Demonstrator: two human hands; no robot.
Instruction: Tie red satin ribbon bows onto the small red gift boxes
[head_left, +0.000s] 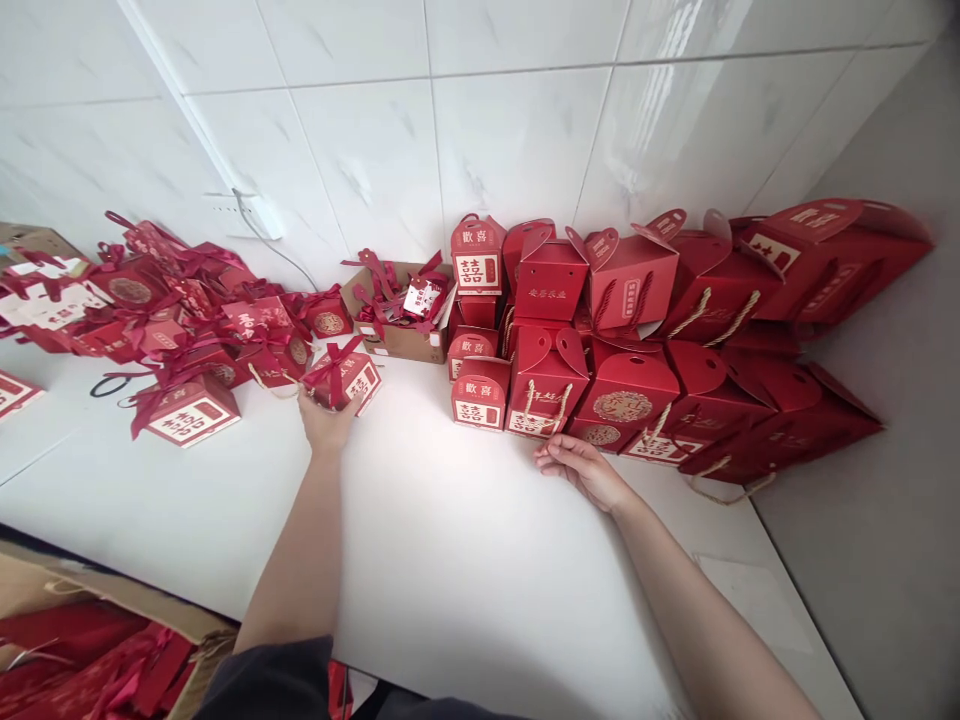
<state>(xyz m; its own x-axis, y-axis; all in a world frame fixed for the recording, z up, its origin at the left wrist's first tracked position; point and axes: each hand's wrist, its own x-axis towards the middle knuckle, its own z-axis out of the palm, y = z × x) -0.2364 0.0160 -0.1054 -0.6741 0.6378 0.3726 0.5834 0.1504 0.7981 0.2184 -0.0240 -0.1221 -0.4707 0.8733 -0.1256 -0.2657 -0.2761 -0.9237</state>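
The small bow-tied box (358, 378) carries a white panel printed with the red double-happiness sign 囍. The front box of the stacked red boxes (478, 400) reads 歡喜 above 囍, as does the one at the stack's upper left; the gold lettering farther right is too small to read surely. No brand is legible.

The left hand (328, 420) reaches up from a nearly upright forearm, its fingers curved around the bow-tied box's left and near sides, gripping it on the worktop (435, 540). The right hand (585, 472) comes in diagonally from the lower right, fingertips drawn together just in front of the stack; whether they pinch anything thin, I cannot tell.

Bare white surface opens between the forearms. Ribboned boxes (191, 410) crowd the left, a small carton (409, 342) of ribbons stands behind, and the worktop's right edge slants along the grey panel (877, 500).
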